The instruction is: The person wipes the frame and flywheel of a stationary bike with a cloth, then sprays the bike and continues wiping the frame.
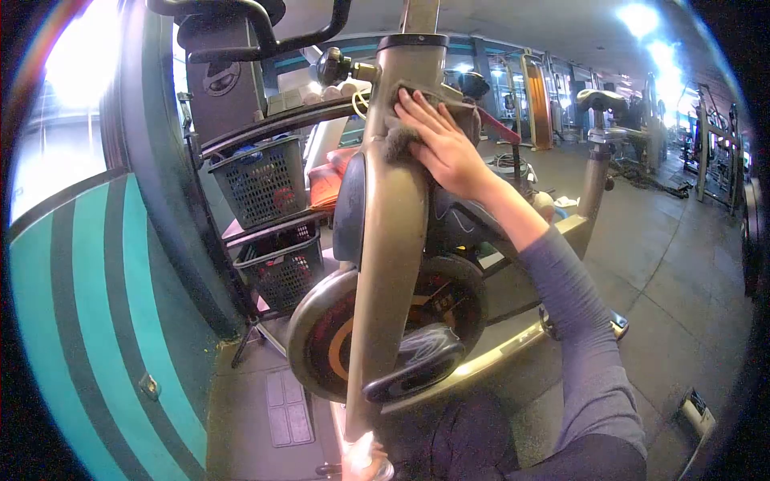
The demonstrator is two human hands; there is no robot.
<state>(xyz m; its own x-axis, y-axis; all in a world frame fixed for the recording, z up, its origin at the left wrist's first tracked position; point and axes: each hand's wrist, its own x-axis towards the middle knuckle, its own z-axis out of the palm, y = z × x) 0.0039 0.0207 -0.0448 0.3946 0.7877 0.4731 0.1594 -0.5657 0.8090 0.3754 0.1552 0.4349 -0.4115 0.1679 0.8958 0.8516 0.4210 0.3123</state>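
An exercise bike with a bronze-coloured frame point(389, 248) stands upright in front of me. My right hand point(439, 148) lies on the upper part of the frame, fingers stretched out and pointing up. Under its palm and fingers a fuzzy dark grey cloth point(399, 144) is pressed against the metal; most of it is covered by the hand. At the bottom edge, my left hand point(363, 458) is by the lower end of the frame, partly cut off and washed out by glare, so its fingers cannot be made out. A round flywheel point(321, 337) and a black pedal point(413, 377) sit lower on the bike.
Black handlebars point(265, 36) and an adjusting knob point(333, 66) stick out near the top. To the left, a rack holds black plastic baskets point(261, 180) beside a teal striped wall point(88, 264). The bike seat point(601, 100) and other gym machines point(710, 144) stand at right.
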